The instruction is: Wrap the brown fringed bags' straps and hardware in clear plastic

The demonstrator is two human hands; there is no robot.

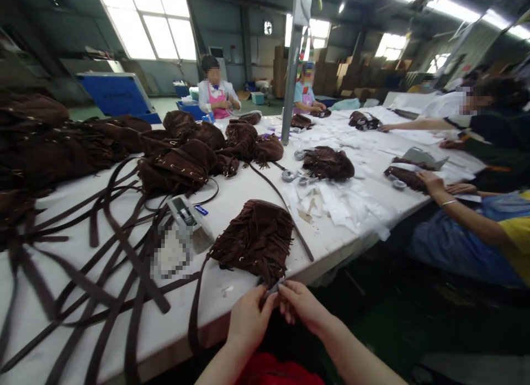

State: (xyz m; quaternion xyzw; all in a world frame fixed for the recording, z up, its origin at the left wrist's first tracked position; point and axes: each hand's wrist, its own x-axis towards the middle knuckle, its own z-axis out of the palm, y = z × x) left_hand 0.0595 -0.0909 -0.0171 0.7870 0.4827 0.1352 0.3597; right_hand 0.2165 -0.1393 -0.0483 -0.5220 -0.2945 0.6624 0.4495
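Note:
A dark brown fringed suede bag (259, 230) lies on the table near its front edge, gold eyelets along the side toward me. At that edge, my left hand (248, 313) pinches a grey strip (272, 289) by the bag's near end. My right hand (304, 303) is closed on the same strip, fingers curled under; whether it is wrapping or part of the bag, I cannot tell. A brown strap (196, 313) runs from the bag's left side and hangs over the edge.
Brown straps (124, 247) spread over the table's left, below piled bags (178, 164). A tape dispenser (190, 222) stands left of my bag. White sheets (343, 208) lie to the right. A metal post (291, 75) rises mid-table. Co-workers sit opposite and at right, one arm (464, 216) reaching in.

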